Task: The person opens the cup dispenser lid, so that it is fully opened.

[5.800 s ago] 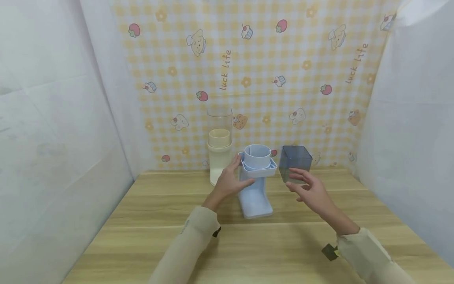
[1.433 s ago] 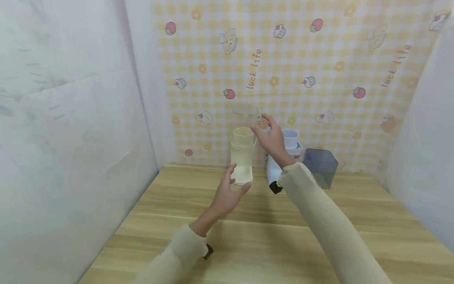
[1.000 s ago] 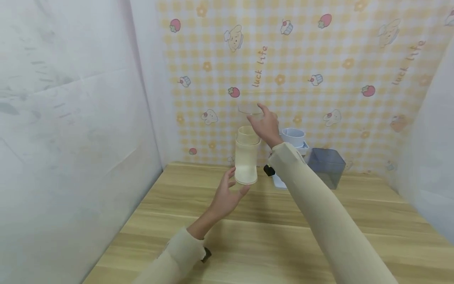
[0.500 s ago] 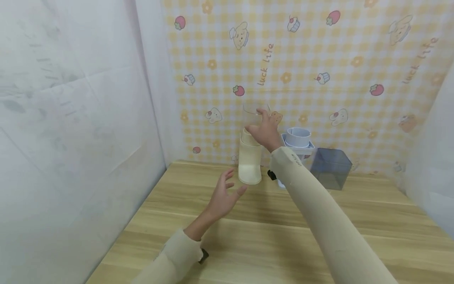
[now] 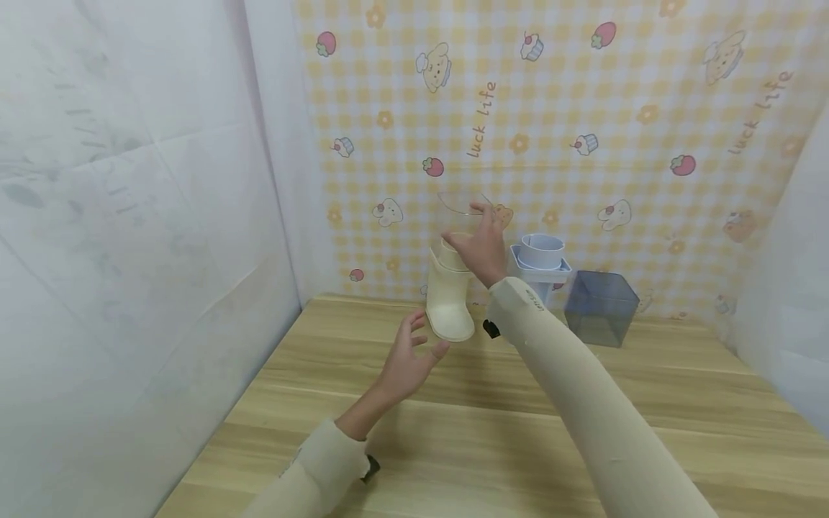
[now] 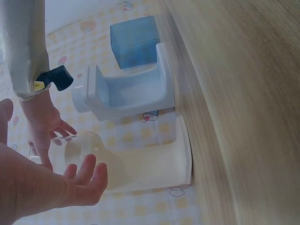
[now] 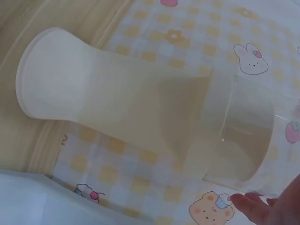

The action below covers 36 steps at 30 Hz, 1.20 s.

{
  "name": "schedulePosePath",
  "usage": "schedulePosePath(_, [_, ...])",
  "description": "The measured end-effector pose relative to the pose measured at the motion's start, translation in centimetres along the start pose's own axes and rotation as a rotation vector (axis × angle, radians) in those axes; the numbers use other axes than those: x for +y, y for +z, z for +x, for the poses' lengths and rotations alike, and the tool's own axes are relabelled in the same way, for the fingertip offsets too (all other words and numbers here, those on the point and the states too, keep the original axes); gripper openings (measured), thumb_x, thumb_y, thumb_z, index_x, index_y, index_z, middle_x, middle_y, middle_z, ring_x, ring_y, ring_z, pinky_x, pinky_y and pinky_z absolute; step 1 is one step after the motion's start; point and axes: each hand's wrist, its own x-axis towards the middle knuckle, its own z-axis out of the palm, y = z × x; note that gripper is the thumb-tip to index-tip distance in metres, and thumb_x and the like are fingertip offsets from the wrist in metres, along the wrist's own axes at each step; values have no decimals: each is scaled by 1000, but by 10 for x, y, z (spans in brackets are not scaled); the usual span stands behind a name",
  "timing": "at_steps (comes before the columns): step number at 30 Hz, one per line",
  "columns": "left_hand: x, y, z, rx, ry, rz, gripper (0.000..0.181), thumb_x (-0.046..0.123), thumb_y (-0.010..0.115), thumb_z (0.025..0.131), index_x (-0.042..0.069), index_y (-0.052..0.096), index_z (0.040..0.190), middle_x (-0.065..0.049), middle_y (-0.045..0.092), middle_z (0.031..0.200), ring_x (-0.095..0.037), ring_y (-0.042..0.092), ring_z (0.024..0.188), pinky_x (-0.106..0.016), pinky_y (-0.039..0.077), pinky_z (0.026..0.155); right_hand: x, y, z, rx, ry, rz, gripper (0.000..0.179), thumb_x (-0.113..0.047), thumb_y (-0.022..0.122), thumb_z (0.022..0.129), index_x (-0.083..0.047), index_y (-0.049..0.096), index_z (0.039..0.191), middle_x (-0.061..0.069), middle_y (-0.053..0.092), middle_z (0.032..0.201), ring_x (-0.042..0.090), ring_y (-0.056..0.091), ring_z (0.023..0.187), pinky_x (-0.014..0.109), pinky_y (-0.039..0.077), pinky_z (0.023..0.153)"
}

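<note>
A cream upright stand (image 5: pixel 448 306) with a ring-shaped collar and a rounded foot is at the back of the table. A clear plastic tube (image 5: pixel 456 203) rises from its top. My right hand (image 5: pixel 482 248) reaches round this tube, thumb on one side and fingers on the other; the right wrist view shows only fingertips beside the tube (image 7: pixel 283 105). The stand leans slightly, its foot angled to the right. My left hand (image 5: pixel 404 363) hovers in front of the foot, fingers spread, thumb apart, holding nothing. The left wrist view shows it near the cream stand (image 6: pixel 150 164).
To the right stands a light-blue stand (image 5: pixel 542 253) of similar shape, partly hidden by my right sleeve. Beside it is a translucent grey-blue square box (image 5: pixel 602 309). A yellow checked cloth (image 5: pixel 550 108) hangs behind the wooden table (image 5: pixel 518 446); white sheeting (image 5: pixel 162 252) borders the left.
Both hands have moved from the light-blue stand and box to the cream stand, the right taking its tube. The light-blue stand now sits further back. Lately the cream stand has tilted slightly.
</note>
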Motion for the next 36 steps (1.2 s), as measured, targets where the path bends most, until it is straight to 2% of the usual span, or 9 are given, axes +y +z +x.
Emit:
schedulePosePath(3, [0, 0, 0, -13, 8, 10, 77, 31, 64, 97, 5, 19, 153, -26, 25, 152, -48, 38, 131, -65, 43, 98, 5, -3, 0, 11, -26, 24, 84, -53, 81, 76, -20, 42, 143, 13, 45, 146, 36, 52, 123, 50, 47, 95])
schedulePosePath(7, [-1, 0, -1, -23, 2, 12, 76, 33, 64, 97, 5, 20, 153, -27, 26, 151, -52, 39, 129, -64, 46, 95, 10, -8, -2, -17, -71, 106, 82, -44, 84, 76, -18, 44, 143, 14, 49, 144, 38, 48, 129, 53, 44, 100])
schedulePosePath(10, [-3, 0, -1, -20, -2, 7, 76, 33, 64, 97, 6, 20, 153, -27, 27, 151, -53, 39, 129, -63, 47, 94, 10, -13, -6, -58, -86, 158, 82, -39, 85, 77, -18, 43, 144, 19, 48, 145, 38, 47, 130, 55, 45, 100])
schedulePosePath(15, [-9, -1, -5, -23, -10, -5, 76, 31, 65, 97, 7, 20, 153, -25, 29, 151, -51, 40, 129, -62, 47, 94, 10, -27, -16, -137, -68, 269, 82, -33, 86, 77, -20, 41, 145, 21, 42, 148, 36, 46, 130, 52, 44, 101])
schedulePosePath(20, [-13, -5, -7, -3, -18, -9, 78, 33, 66, 96, 5, 21, 153, -24, 31, 150, -51, 41, 128, -60, 49, 93, 11, -44, -25, -199, -89, 296, 88, -34, 87, 76, -23, 38, 149, 17, 41, 149, 37, 50, 124, 51, 46, 100])
schedulePosePath(26, [-11, -13, -8, 14, 9, 17, 77, 34, 65, 96, 3, 21, 152, -26, 31, 151, -53, 41, 129, -61, 49, 93, 13, -60, -42, -250, -121, 333, 93, -31, 85, 79, -30, 29, 152, 8, 33, 156, 39, 53, 122, 51, 50, 93])
schedulePosePath(30, [-5, -21, -7, -6, 12, 16, 79, 34, 65, 96, 5, 20, 153, -24, 29, 152, -50, 40, 131, -60, 48, 95, 5, -77, -58, -279, -114, 353, 89, -19, 83, 81, -22, 29, 152, 17, 41, 150, 44, 54, 120, 50, 53, 88])
schedulePosePath(34, [-1, -28, -4, -28, 27, 11, 82, 37, 65, 96, 7, 17, 155, -22, 28, 154, -47, 39, 132, -59, 45, 99, 3, -90, -69, -302, -130, 401, 84, -11, 82, 81, -17, 33, 149, 19, 48, 143, 43, 56, 118, 41, 55, 87])
schedulePosePath(36, [0, -29, -3, -42, 35, 6, 85, 39, 66, 95, 7, 16, 156, -23, 27, 155, -47, 38, 133, -58, 44, 101, 7, -95, -74, -309, -164, 440, 82, -9, 82, 80, -17, 35, 147, 20, 49, 140, 41, 58, 116, 35, 56, 85])
